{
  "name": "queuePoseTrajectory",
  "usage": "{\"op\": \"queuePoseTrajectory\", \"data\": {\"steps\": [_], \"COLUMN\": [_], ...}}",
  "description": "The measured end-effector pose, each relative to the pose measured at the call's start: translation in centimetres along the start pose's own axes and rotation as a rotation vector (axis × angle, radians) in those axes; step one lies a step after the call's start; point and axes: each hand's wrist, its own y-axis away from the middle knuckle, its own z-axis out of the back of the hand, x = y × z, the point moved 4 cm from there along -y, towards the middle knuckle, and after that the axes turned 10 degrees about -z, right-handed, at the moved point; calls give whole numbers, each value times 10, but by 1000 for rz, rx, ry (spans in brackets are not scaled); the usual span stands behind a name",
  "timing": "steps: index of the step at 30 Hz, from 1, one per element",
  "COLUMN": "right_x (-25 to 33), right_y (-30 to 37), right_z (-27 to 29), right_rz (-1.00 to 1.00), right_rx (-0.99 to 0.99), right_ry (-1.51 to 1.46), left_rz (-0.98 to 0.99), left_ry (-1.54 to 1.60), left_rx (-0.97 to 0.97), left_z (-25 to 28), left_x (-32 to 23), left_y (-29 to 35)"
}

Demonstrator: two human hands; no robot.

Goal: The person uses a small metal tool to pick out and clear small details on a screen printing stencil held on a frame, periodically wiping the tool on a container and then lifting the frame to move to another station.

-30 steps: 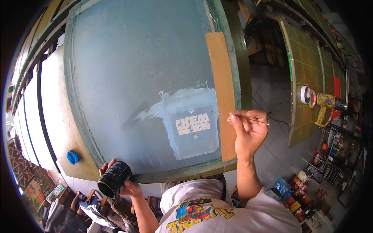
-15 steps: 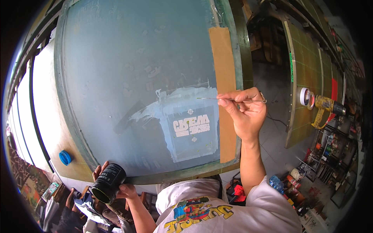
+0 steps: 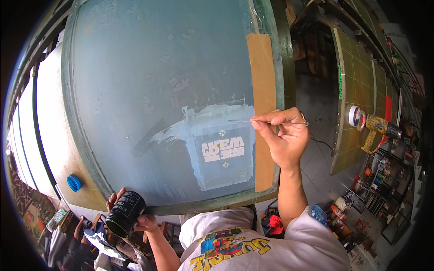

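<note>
Pinching a thin brush in our right hand, we touch its tip to the screen; our left hand grips a black jar below the frame.

To your right, a yellow heat gun lies beside a roll of tape, and a blue cap sits at your lower left.

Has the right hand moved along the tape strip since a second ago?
Yes. The right hand with its thin brush has climbed higher along the brown tape strip.
</note>
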Motion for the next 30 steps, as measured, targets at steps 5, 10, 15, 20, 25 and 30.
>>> {"op": "queuePoseTrajectory", "data": {"steps": [5,10,15,20,25,30], "right_x": [5,0,2,-2,-2,-1], "right_y": [-2,-1,-1,0,3,15], "right_z": [-1,1,0,2,13,34], "right_rz": [-70,-66,-64,-45,-42,4], "right_rx": [-31,-17,-18,-16,-80,-326], "right_ry": [4,-60,-12,-28,-221,-314], "left_rz": [19,17,23,37,17,24], "left_ry": [8,17,12,-3,15,37], "left_rx": [-30,-36,-59,-36,-64,-57], "left_z": [-1,-2,-2,-1,-2,-2], "left_x": [-2,-3,-2,-3,1,-2], "left_y": [0,-1,1,0,2,0]}}
